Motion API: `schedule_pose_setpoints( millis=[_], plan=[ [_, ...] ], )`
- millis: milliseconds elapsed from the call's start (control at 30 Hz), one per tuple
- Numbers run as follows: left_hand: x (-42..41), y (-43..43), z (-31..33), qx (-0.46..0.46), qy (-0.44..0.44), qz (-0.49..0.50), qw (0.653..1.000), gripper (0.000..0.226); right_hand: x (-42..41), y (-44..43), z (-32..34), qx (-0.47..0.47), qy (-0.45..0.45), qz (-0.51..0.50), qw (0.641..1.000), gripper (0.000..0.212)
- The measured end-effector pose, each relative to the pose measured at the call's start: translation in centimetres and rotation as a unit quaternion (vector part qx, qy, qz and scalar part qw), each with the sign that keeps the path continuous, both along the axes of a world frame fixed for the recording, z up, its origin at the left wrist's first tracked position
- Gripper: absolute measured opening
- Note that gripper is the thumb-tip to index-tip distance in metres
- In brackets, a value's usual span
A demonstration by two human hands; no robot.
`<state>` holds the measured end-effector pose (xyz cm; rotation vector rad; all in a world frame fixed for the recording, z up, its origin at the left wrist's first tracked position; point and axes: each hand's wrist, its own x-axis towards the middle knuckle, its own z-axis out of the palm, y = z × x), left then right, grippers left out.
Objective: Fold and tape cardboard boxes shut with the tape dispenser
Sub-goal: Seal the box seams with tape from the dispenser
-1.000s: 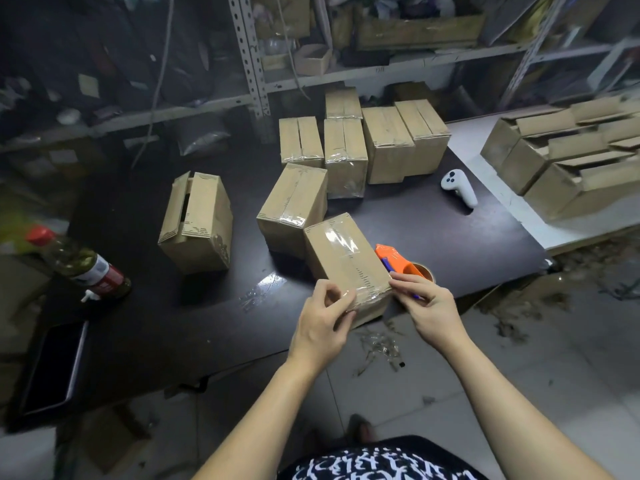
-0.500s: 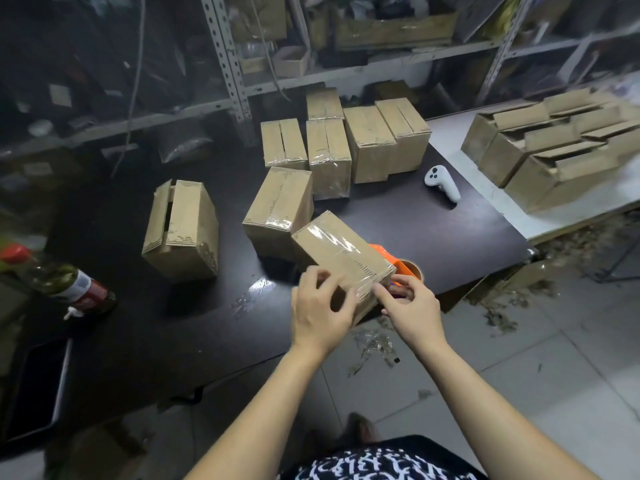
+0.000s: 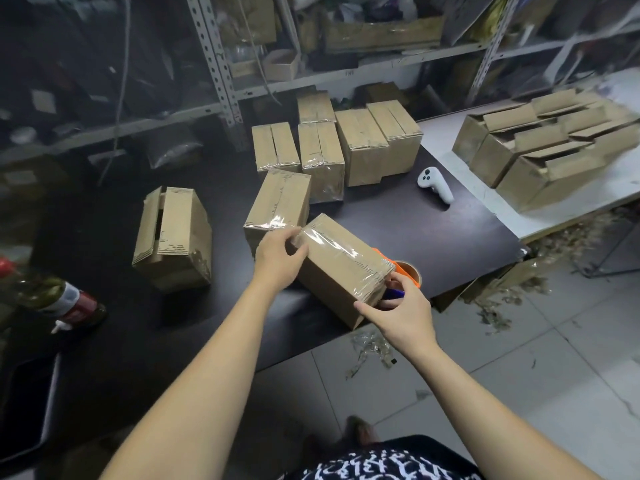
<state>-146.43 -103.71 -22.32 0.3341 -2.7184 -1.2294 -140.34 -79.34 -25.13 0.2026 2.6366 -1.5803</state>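
I see my left grip (image 3: pixel 277 259) grasping the taped box (image 3: pixel 341 261) at its far end, my right grip (image 3: pixel 403 311) grasping its near corner, mid-frame.

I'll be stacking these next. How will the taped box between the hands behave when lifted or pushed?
The box probably stays stiff: its flaps lie shut under tape and its edges look straight. The glossy tape may be slick, so the left hand and right hand holding opposite ends seems wise. Flat-sided, it should slide, not roll.
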Motion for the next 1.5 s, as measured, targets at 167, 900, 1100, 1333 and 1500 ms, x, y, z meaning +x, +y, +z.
schedule_pose_setpoints(
  millis=[167,900,1100,1333,1500],
  plan=[
    [1.1,0.3,-0.1,0.053,0.007,0.017,0.998,0.021,-0.3,1.4,-0.2,-0.039,0.007,-0.010,0.999,0.081],
    [8.9,-2.2,-0.9,0.083,-0.096,0.049,0.991,0.043,-3.0,-2.1,0.0,-0.133,-0.065,0.133,0.980,0.039],
    [9.3,1.6,-0.8,0.058,-0.092,0.135,0.985,0.043,-5.7,-1.0,-2.0,0.092,0.031,0.057,0.994,0.040],
    [7.9,5.0,-0.7,0.061,-0.081,0.166,0.981,0.044,-8.2,1.2,-4.1,0.281,-0.068,0.028,0.957,0.030],
    [7.0,5.3,-0.9,0.051,-0.083,0.164,0.982,0.049,-8.9,1.5,-4.3,0.360,-0.071,0.055,0.929,0.038]
  ],
)
